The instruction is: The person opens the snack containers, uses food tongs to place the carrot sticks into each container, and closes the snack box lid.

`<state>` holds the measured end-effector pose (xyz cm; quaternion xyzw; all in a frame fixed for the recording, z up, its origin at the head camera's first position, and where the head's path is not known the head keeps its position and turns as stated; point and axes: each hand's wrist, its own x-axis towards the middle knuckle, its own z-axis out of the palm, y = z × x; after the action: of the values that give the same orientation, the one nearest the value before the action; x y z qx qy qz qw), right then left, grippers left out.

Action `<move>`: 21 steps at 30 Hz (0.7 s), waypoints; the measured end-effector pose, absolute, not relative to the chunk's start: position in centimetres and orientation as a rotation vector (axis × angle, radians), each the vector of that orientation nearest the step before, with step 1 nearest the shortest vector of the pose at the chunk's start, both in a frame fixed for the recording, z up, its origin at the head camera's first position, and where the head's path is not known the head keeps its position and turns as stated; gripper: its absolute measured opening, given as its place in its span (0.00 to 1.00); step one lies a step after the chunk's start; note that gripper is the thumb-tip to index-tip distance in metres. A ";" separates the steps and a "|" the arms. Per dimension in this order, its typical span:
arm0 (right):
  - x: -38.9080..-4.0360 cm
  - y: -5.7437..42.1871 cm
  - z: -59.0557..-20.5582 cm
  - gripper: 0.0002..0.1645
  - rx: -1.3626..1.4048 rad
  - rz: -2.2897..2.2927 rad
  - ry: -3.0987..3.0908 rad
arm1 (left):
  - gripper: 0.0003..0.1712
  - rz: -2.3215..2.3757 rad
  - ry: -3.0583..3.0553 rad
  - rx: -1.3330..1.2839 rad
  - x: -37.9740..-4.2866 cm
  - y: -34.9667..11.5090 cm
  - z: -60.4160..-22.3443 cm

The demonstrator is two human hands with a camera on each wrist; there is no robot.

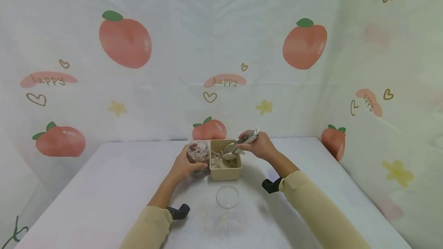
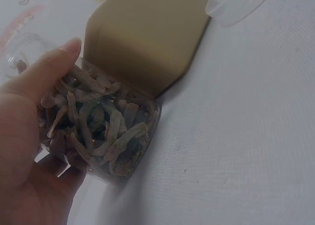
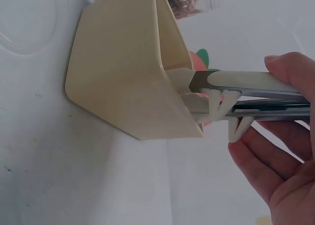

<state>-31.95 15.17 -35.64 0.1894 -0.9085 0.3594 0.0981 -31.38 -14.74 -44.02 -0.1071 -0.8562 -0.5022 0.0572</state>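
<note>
My left hand (image 1: 182, 165) grips a clear plastic jar (image 1: 199, 153) beside the box, thumb across its near side. Brownish dried strips (image 2: 106, 124) fill much of the jar in the left wrist view. The right hand (image 1: 262, 146) holds grey-and-white tongs (image 1: 248, 138), thumb on one arm and fingers under the other. Their pale tips reach down into a beige rectangular box (image 1: 225, 174), among similar dried strips (image 1: 217, 160) inside it. In the right wrist view the box wall (image 3: 118, 62) hides the ends of the tongs.
A clear round lid (image 1: 227, 197) lies on the white-covered table (image 1: 131, 187) in front of the box. Behind the table hangs a white fruit-print backdrop (image 1: 221, 41). Dark wrist mounts (image 1: 179, 212) sit at both sleeves.
</note>
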 end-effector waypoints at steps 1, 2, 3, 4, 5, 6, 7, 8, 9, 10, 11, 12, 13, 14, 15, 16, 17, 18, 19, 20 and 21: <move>-32.0 15.2 -35.7 0.15 0.560 1.063 -2.687 | 0.55 -1.522 -2.596 -0.323 -31.4 -14.8 -44.0; -32.0 15.2 -35.8 0.15 0.557 1.056 -2.687 | 0.55 -1.520 -2.597 -0.324 -31.4 -14.8 -44.0; -32.0 15.1 -35.8 0.14 0.551 1.055 -2.683 | 0.55 -1.520 -2.596 -0.324 -31.4 -14.8 -44.0; -32.0 15.1 -35.8 0.14 0.545 1.054 -2.679 | 0.55 -1.521 -2.595 -0.323 -31.4 -14.8 -44.0; -32.0 15.1 -35.9 0.14 0.537 1.052 -2.673 | 0.55 -1.523 -2.595 -0.324 -31.4 -14.8 -44.0; -32.0 15.0 -36.0 0.13 0.524 1.057 -2.666 | 0.55 -1.524 -2.594 -0.325 -31.4 -14.8 -44.0; -32.0 15.0 -36.0 0.13 0.512 1.068 -2.657 | 0.55 -1.523 -2.594 -0.324 -31.4 -14.8 -44.0; -32.0 14.9 -36.1 0.13 0.499 1.080 -2.649 | 0.55 -1.524 -2.593 -0.325 -31.4 -14.8 -44.0; -32.0 14.9 -36.3 0.12 0.488 1.096 -2.638 | 0.55 -1.524 -2.594 -0.325 -31.4 -14.8 -44.0; -32.0 14.9 -36.4 0.12 0.480 1.114 -2.626 | 0.55 -1.524 -2.596 -0.324 -31.4 -14.8 -43.9; -32.0 14.9 -36.5 0.12 0.473 1.129 -2.614 | 0.55 -1.524 -2.598 -0.323 -31.4 -14.8 -43.9; -32.0 14.9 -36.6 0.12 0.467 1.155 -2.600 | 0.55 -1.525 -2.598 -0.322 -31.4 -14.8 -43.9; -31.9 14.9 -36.7 0.12 0.468 1.183 -2.585 | 0.55 -1.524 -2.601 -0.322 -31.4 -14.8 -43.9; -31.9 15.0 -36.8 0.11 0.470 1.210 -2.570 | 0.55 -1.527 -2.601 -0.322 -31.4 -14.8 -43.9; -31.9 15.0 -36.9 0.11 0.474 1.238 -2.555 | 0.55 -1.526 -2.605 -0.323 -31.4 -14.8 -43.9; -31.8 15.0 -36.9 0.11 0.479 1.259 -2.540 | 0.55 -1.530 -2.605 -0.323 -31.3 -14.8 -43.9; -31.8 15.0 -37.0 0.11 0.483 1.277 -2.528 | 0.55 -1.531 -2.604 -0.325 -31.3 -14.8 -43.9; -31.8 15.0 -37.0 0.11 0.487 1.298 -2.514 | 0.55 -1.535 -2.603 -0.326 -31.2 -14.8 -43.8; -31.7 15.0 -37.0 0.11 0.487 1.313 -2.503 | 0.55 -1.535 -2.602 -0.327 -31.2 -14.8 -43.8; -31.7 15.1 -37.0 0.11 0.488 1.327 -2.493 | 0.55 -1.535 -2.599 -0.327 -31.1 -14.8 -43.8; -31.6 15.1 -37.0 0.11 0.488 1.338 -2.485 | 0.55 -1.535 -2.597 -0.328 -31.1 -14.8 -43.7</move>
<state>-31.63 15.06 -36.96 0.1686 -0.8592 0.4627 0.1384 -31.09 -14.78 -43.70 -0.1080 -0.8546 -0.5052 0.0533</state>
